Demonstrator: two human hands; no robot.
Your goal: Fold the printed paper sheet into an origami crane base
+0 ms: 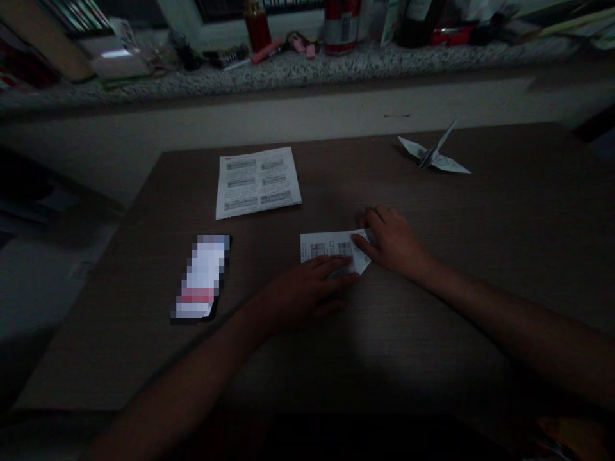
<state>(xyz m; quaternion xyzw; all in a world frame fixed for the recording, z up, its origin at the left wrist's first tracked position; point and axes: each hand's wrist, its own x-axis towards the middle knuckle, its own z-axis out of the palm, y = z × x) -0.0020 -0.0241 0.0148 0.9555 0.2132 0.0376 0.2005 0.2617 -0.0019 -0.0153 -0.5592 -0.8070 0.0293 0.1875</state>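
Note:
A small folded sheet of printed paper (pixel 317 243) lies on the table between my hands. My left hand (pixel 307 291) rests flat across its lower part with the fingers stretched out, hiding some of the print. At the paper's right end, my right hand (pixel 391 240) grips the corner, thumb on top and fingers curled at the far edge. Below the thumb the right side of the paper slants to a point. Exactly how the layers are folded under my hands cannot be seen.
On the dark wooden table (pixel 504 256), a printed paper stack (pixel 259 182) lies far left and a phone (pixel 200 278) with a blurred screen lies near left. A folded paper crane (pixel 432 157) stands at the back right. Bottles and small items crowd the granite sill (pixel 288 70) behind.

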